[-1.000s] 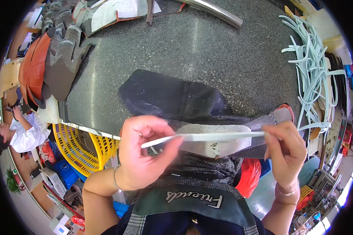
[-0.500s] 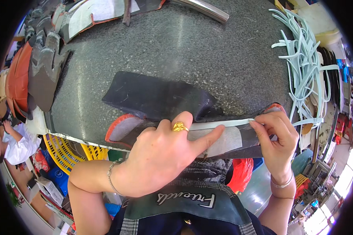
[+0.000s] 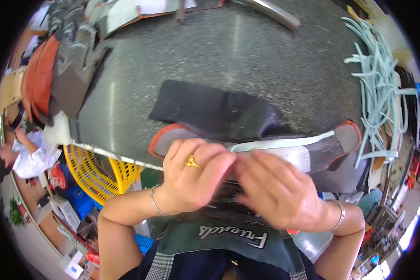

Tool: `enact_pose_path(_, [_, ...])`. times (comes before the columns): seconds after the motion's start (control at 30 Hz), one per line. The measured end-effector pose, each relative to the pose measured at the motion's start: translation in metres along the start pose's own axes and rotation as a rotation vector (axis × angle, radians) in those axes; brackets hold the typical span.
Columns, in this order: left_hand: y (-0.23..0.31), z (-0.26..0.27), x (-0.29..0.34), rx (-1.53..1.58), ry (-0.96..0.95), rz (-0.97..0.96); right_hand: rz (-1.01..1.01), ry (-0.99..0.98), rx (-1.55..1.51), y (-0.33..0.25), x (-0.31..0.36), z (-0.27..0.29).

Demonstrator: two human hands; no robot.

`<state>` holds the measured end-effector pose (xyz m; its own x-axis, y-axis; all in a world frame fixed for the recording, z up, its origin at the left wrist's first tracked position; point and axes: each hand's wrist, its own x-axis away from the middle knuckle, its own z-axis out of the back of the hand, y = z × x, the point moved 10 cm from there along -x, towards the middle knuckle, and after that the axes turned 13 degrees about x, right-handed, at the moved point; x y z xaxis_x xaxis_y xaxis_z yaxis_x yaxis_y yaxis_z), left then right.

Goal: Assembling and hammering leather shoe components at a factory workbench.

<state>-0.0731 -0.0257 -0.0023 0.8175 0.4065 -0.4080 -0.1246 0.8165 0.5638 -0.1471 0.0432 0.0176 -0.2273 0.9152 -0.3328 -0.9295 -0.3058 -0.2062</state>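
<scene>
A dark leather piece [image 3: 325,154] with red-edged ends and a white backing patch lies along the table's near edge. Along its upper edge runs a pale blue strip [image 3: 289,143]. My left hand [image 3: 189,175], wearing a gold ring, is closed at the piece's left part, thumb and forefinger pinched by the strip's left end. Close against those fingertips is my right hand [image 3: 280,191], smeared by motion, over the piece's lower middle; what its fingers hold is hidden. Just beyond lies a black block-like piece [image 3: 210,107].
A heap of pale blue strips [image 3: 380,102] covers the table's right side. Red and brown leather pieces [image 3: 39,77] are stacked at left. A metal bar [image 3: 277,14] lies at the far edge. Below left stands a yellow plastic basket [image 3: 91,172]; a person in white [image 3: 35,156] is beyond it.
My right hand has come left from the strip's right end to beside my left hand. The strip's right end now lies loose on the leather piece. My left forefinger has drawn back from the patch.
</scene>
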Motion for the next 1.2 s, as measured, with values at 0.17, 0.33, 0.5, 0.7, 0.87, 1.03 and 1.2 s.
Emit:
enact_pose_path(0.17, [0.005,0.032,0.016,-0.184,-0.058,0.041,0.021,-0.059,0.04,0.001,0.008,-0.02])
enact_pose_path(0.33, [0.016,0.041,0.01,-0.114,-0.071,0.017,-0.038,-0.009,0.013,0.006,0.008,-0.019])
enact_pose_path(0.5, [0.03,0.038,0.011,-0.065,-0.075,-0.087,-0.052,0.03,0.002,0.006,0.008,-0.017])
enact_pose_path(0.7, [-0.026,0.041,-0.004,-0.036,0.066,0.198,-0.031,0.09,0.065,0.006,0.005,-0.017])
enact_pose_path(0.87, [-0.057,0.03,-0.005,0.034,0.014,0.327,-0.039,0.003,0.116,0.003,-0.002,-0.021])
enact_pose_path(1.03, [-0.061,0.032,-0.009,0.025,-0.024,0.332,-0.022,-0.191,0.139,-0.001,-0.032,-0.032])
enact_pose_path(1.2, [-0.052,0.034,-0.012,0.003,-0.041,0.267,0.009,-0.265,0.126,-0.001,-0.041,-0.037])
